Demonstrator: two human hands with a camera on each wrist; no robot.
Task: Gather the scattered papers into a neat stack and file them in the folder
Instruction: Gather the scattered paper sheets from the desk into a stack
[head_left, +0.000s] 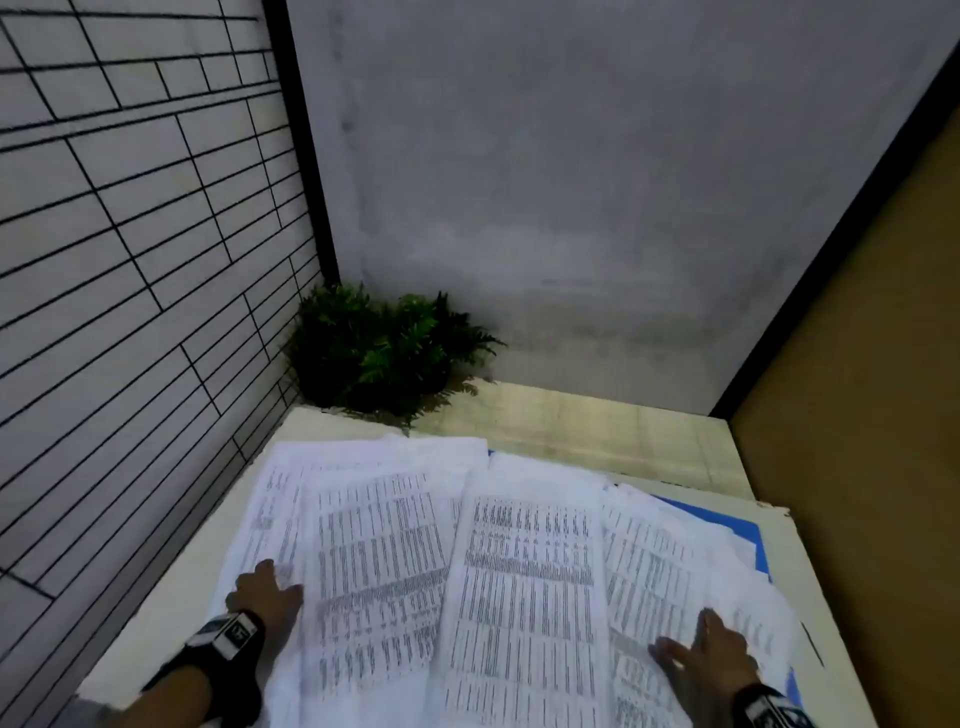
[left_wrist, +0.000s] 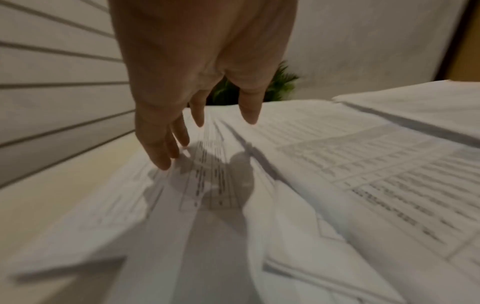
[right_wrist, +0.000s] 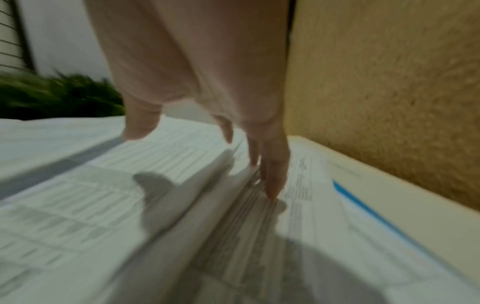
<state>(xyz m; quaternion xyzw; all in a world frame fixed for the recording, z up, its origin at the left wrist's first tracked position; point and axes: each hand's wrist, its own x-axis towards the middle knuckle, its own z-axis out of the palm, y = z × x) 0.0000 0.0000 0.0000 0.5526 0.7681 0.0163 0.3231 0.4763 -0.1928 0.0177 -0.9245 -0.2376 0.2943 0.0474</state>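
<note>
Head view: both hands, left (head_left: 267, 592) & right (head_left: 711, 654), flat, fingers spread on papers (head_left: 524, 561); gathering just starting, next sweep inward.

A bushy green fern-like plant (head_left: 382, 353) sits in the far left corner of the pale cream table (head_left: 597, 426), against a grey tiled wall with dark grout lines (head_left: 130, 249); a tan corkboard-textured panel (head_left: 857, 389) flanks the right

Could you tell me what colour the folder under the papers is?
Blue folder; the head view shows it best.
</note>
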